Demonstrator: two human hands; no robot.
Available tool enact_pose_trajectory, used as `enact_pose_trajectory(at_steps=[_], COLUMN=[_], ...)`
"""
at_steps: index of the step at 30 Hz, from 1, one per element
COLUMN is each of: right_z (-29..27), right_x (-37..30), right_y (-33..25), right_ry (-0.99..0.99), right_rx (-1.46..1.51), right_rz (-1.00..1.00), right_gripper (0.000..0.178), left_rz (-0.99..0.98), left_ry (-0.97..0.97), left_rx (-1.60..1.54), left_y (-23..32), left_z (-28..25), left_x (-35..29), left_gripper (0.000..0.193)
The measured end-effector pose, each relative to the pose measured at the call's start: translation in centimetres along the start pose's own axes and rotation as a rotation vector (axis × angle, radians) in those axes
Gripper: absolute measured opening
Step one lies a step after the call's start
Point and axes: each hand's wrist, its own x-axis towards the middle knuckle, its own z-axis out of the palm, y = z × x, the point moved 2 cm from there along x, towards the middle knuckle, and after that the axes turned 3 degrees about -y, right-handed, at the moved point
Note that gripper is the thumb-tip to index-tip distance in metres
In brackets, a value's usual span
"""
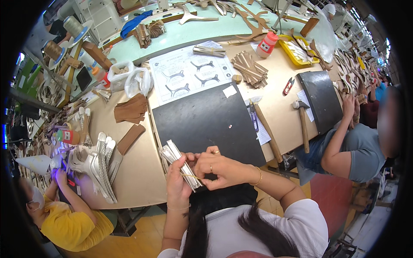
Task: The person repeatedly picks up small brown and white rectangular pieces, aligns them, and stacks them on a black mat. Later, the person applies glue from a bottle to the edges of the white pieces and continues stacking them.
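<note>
Right now your left hand is closed around a bundle of pale strips, holding it slanted over the near edge of the bench, just in front of the black mat. Your right hand is pinched nearly shut on a thin yellow rubber band, which already runs across the lower part of the bundle. Judging by that, the strips are gathered and squared and the band looks partly on; whether it has been wound fully round I cannot tell, since your fingers hide the far side. Another banded bundle lies at the far edge of the bench beside the printed pattern sheet, and a fanned pile of brown strips sits further right, apparently not yet bound. A hammer rests towards the right edge.
</note>
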Motion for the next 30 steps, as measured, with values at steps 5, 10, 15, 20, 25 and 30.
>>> enact_pose_trajectory(at_steps=[5, 10, 15, 20, 25, 30], right_z=[1.0, 0.2, -8.4, -14.7, -16.4, -15.7], right_x=[-1.4, -3.4, -4.8, -5.1, -4.4, -3.8], right_y=[-0.9, -1.2, 1.2, 4.5, 9.1, 8.2], right_ry=[-0.282, -0.099, 0.514, 0.904, 0.928, 0.831], right_rx=[0.285, 0.036, -0.237, -0.523, -0.534, -0.724], right_rz=[-0.035, 0.105, 0.446, 0.514, 0.583, 0.591], right_gripper=[0.011, 0.008, 0.006, 0.014, 0.014, 0.024], left_rz=[0.093, 0.265, -0.059, -0.201, -0.209, -0.213], left_ry=[0.001, 0.217, 0.053, -0.037, -0.067, -0.047], left_rx=[-0.043, -0.097, -0.053, -0.058, 0.018, 0.061], left_y=[2.9, 8.1, 2.2, -0.4, -0.2, -0.2], left_z=[-2.3, -5.3, -4.4, -2.3, -1.3, -0.7], left_x=[1.2, 0.7, 1.8, 1.9, 1.4, 1.3], left_gripper=[0.009, 0.009, 0.024, 0.027, 0.031, 0.029])
